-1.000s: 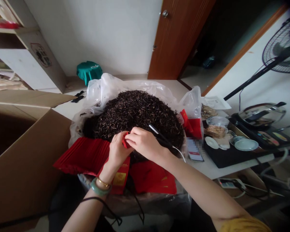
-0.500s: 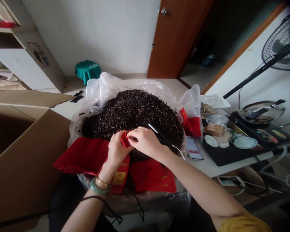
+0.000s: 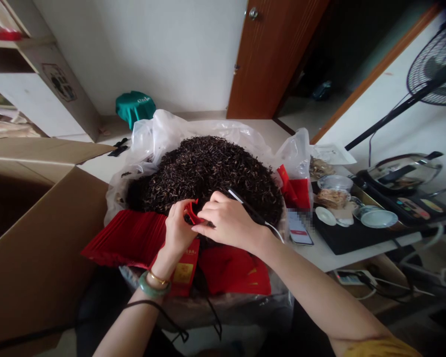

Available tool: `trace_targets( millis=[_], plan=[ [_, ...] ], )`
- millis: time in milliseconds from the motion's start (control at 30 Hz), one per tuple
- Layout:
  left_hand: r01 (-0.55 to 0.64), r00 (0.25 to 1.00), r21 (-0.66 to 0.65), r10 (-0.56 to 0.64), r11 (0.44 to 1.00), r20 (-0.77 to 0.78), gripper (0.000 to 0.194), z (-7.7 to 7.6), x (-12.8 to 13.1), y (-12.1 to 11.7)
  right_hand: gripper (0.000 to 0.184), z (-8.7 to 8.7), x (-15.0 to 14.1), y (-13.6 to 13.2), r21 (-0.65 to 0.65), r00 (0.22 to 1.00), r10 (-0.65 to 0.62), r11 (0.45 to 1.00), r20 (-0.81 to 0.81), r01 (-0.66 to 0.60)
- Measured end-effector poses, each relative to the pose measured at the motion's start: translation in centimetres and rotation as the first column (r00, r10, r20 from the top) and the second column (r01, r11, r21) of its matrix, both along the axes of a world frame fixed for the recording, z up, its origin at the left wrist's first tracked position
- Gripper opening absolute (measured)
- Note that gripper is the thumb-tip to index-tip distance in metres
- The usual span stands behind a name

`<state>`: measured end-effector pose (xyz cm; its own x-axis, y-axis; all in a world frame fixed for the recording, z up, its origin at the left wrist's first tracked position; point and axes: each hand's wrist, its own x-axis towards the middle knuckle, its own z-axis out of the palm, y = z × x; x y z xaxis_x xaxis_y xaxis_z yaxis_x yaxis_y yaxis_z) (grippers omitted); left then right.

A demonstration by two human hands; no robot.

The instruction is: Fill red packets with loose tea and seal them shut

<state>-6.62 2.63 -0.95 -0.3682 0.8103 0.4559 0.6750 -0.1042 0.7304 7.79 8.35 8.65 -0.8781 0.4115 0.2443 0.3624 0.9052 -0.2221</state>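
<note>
While the left hand (image 3: 178,229) is holding one red packet (image 3: 193,215) over the near side of the dark leaf heap (image 3: 211,166), the right hand (image 3: 228,220) is meeting it from the other side. Fingers: the left ones are curling around the packet; the right thumb and forefinger seem to be pinching its right edge, though the hands are partly hiding the contact.

Status, judged from layout: this packet is looking part-way through, its upper edges standing apart and nothing closing them. Its contents are not showing.

Outside the grasp, a dense row of red packets (image 3: 128,238) is leaning at the left, a gold-labelled packet (image 3: 185,271) is lying beside the left wrist, and fanned red packets (image 3: 234,275) are spreading to its right. More red pieces (image 3: 300,192) are lying at the heap's right edge, near the phone (image 3: 299,230). No group is showing clearly as finished. Leaf is rising high inside the plastic sheet (image 3: 171,128), so, by my judgement, plenty is lying unpacked.
</note>
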Motion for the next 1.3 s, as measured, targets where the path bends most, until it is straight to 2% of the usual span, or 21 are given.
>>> trace_targets(
  millis=[100, 267, 333, 400, 467, 500, 567, 600, 700, 767, 867, 1000, 1100, 1200, 1300],
  plan=[
    [0.006, 1.0, -0.02, -0.006, 1.0, 0.008, 0.042, 0.0, 0.0, 0.0, 0.019, -0.2, -0.1, 0.0, 0.006, 0.994, 0.015, 1.0, 0.112, -0.016],
    [0.023, 1.0, -0.042, -0.023, 0.999, 0.001, 0.044, -0.1, 0.0, 0.2, 0.016, -0.6, 0.0, 0.5, -0.02, 0.991, 0.012, 1.0, 0.13, -0.01],
    [0.025, 1.0, -0.043, -0.024, 0.999, 0.007, 0.045, -0.2, -0.1, 0.3, 0.01, -0.6, 0.4, 0.8, -0.073, 0.999, 0.023, 0.997, 0.038, -0.02],
    [0.013, 1.0, -0.036, -0.012, 0.999, 0.024, 0.045, -0.3, -0.2, 0.3, 0.008, -0.8, 1.2, 1.1, -0.169, 0.99, -0.009, 0.985, -0.14, -0.015],
    [-0.009, 0.999, -0.03, 0.01, 0.999, 0.042, 0.046, -0.3, -0.3, 0.4, 0.01, -1.4, 2.2, 1.4, -0.303, 0.955, -0.118, 0.952, -0.272, 0.031],
    [-0.02, 0.999, -0.029, 0.021, 0.999, 0.049, 0.046, -0.3, -0.4, 0.4, 0.01, -2.0, 2.6, 1.4, -0.37, 0.944, -0.178, 0.927, -0.277, 0.066],
    [-0.032, 0.998, -0.03, 0.034, 0.999, 0.056, 0.047, -0.3, -0.4, 0.5, 0.011, -3.5, 3.4, 1.4, -0.452, 0.956, -0.241, 0.881, -0.168, 0.143],
    [-0.032, 0.998, -0.029, 0.034, 0.999, 0.058, 0.048, -0.4, -0.4, 0.5, 0.013, -4.3, 3.6, 1.3, -0.45, 0.971, -0.223, 0.878, -0.081, 0.165],
    [-0.02, 0.997, -0.028, 0.022, 0.999, 0.068, 0.047, -0.4, -0.4, 0.5, 0.036, -6.5, 3.2, 0.4, -0.292, 0.979, -0.133, 0.94, 0.157, 0.174],
    [-0.006, 0.997, -0.029, 0.008, 1.0, 0.078, 0.047, -0.4, -0.4, 0.5, 0.05, -7.2, 2.4, -0.2, -0.167, 0.954, -0.137, 0.968, 0.267, 0.185],
    [0.009, 0.996, -0.028, -0.007, 1.0, 0.089, 0.047, -0.3, -0.4, 0.4, 0.046, -7.6, 0.9, -0.6, -0.1, 0.906, -0.178, 0.967, 0.385, 0.232],
    [0.014, 0.996, -0.026, -0.012, 1.0, 0.091, 0.047, -0.3, -0.6, 0.4, 0.038, -7.9, -0.4, -0.5, -0.137, 0.88, -0.217, 0.944, 0.423, 0.299],
    [0.017, 0.996, -0.025, -0.014, 1.0, 0.088, 0.047, -0.3, -0.6, 0.4, 0.032, -8.3, -0.2, -0.2, -0.188, 0.889, -0.242, 0.924, 0.389, 0.334],
    [0.012, 0.996, -0.024, -0.01, 1.0, 0.09, 0.047, -0.3, -0.7, 0.3, 0.022, -8.2, 0.8, 0.7, -0.303, 0.93, -0.289, 0.886, 0.228, 0.35],
    [0.005, 0.996, -0.019, -0.003, 1.0, 0.087, 0.048, -0.3, -0.6, 0.4, 0.016, -6.7, 2.1, 1.9, -0.519, 0.924, -0.382, 0.79, 0.0, 0.327]
  ],
)
